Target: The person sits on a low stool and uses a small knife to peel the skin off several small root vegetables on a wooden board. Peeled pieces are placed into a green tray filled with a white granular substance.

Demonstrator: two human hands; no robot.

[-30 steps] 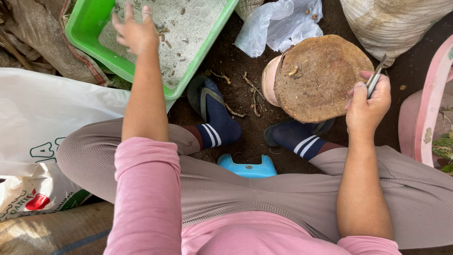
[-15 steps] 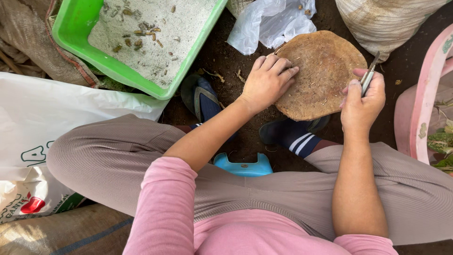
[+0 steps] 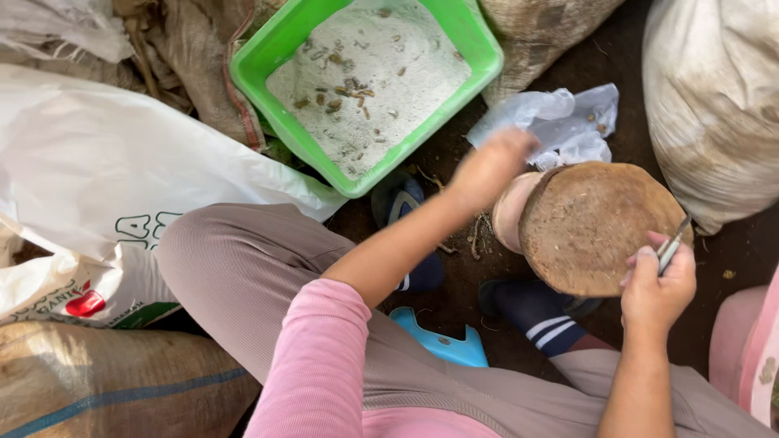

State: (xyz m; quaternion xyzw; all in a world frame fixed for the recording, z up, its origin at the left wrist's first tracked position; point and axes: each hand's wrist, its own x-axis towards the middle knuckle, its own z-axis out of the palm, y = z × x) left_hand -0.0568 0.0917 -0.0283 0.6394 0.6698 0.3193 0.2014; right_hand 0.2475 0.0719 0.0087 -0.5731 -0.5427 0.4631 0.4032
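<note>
A round wooden block (image 3: 596,225) stands on the dirt between my feet. My right hand (image 3: 659,285) rests at its right edge, closed on a small blade (image 3: 673,242) with a thin metal tip. My left hand (image 3: 489,166) is blurred in the air just left of the block, above the ground, with fingers curled; whether it holds anything I cannot tell. A green plastic tub (image 3: 276,45) with white powder and several small brown pieces lies at the upper middle.
A crumpled clear plastic bag (image 3: 560,122) lies behind the block. White and brown sacks (image 3: 89,162) pile up on the left, a big sack (image 3: 714,97) stands at the upper right. A blue stool (image 3: 445,343) is under me, a pink container (image 3: 742,349) at the right edge.
My left hand went from the green tub to the top of the block, then lifted off to the block's left. My right hand stayed at the block's right edge with the blade.
</note>
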